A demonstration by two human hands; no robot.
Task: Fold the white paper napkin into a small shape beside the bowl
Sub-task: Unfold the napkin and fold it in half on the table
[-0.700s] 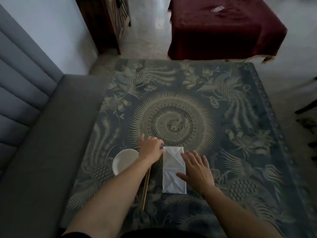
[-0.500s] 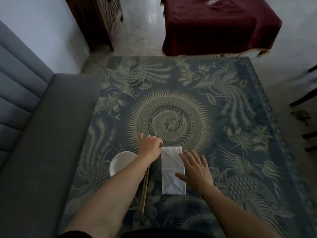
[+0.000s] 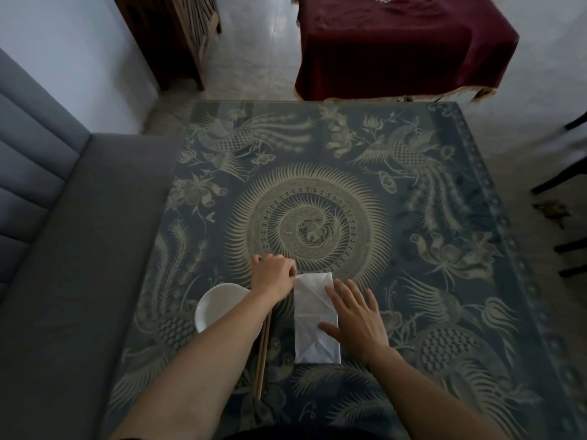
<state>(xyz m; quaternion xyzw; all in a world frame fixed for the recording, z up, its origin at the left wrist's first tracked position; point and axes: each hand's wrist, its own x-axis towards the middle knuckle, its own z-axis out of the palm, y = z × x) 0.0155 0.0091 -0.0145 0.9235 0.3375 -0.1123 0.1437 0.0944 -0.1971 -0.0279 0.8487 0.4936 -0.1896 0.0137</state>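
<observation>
- Dim light falls on our desk (image 3: 317,147), which carries a dark cloth printed with pale birds and a round swirl; a grey sofa (image 3: 63,249) runs along the left, and a table under a red cloth (image 3: 403,46) stands beyond.
- We have the white napkin (image 3: 313,322) lying flat on the desk as a tall, narrow strip, creased diagonally near its far end and again near its close end.
- It sits just to the right of a pair of chopsticks (image 3: 263,354), and the white bowl (image 3: 216,304) is further left, partly under our left forearm.
- Our left hand (image 3: 274,274) has curled fingers at the far left corner of the napkin and seems to pinch it, though the fingertips are hidden from us.
- Our right hand (image 3: 354,315) lies flat with fingers spread and straight, pressing the right edge of the strip and holding nothing.
- We judge the fold to be partway done, with the strip still long.
- If we pull the pinched corner too hard, the thin paper could tear or the earlier creases could spring open.
- If our flat hand eases off, the strip could slide on the smooth cloth and the next fold would land crooked.
- Our left forearm is close over the bowl and chopsticks, so a wide sweep could knock them.
</observation>
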